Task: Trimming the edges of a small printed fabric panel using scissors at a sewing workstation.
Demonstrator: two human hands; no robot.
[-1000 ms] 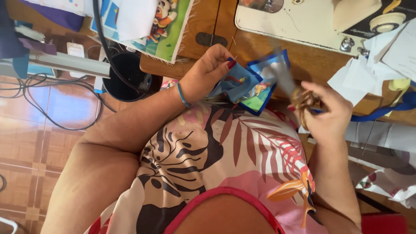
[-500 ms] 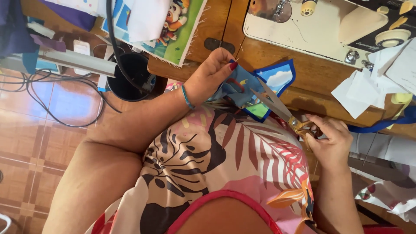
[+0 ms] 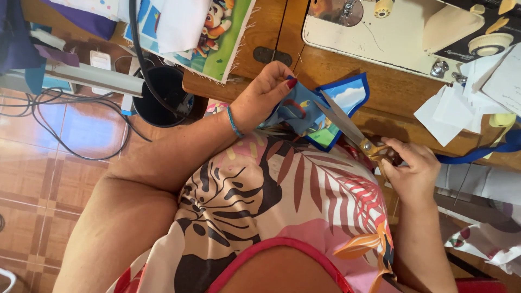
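Two hands: left grip (image 3: 266,95) pinches fabric piece (image 3: 331,111); right grip (image 3: 412,171) clasps scissors (image 3: 347,127).

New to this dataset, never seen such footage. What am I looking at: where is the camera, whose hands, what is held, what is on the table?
One view only: a camera worn on a person's head, looking down past a leaf-print garment at their own bare hands. There is no robot. The left hand grips a small printed fabric piece with blue binding. The right hand holds gold-handled scissors, blades open at the fabric. On the wooden table stand a cream sewing machine, white paper scraps and cartoon-print cloth. A black bin sits on the tiled floor.
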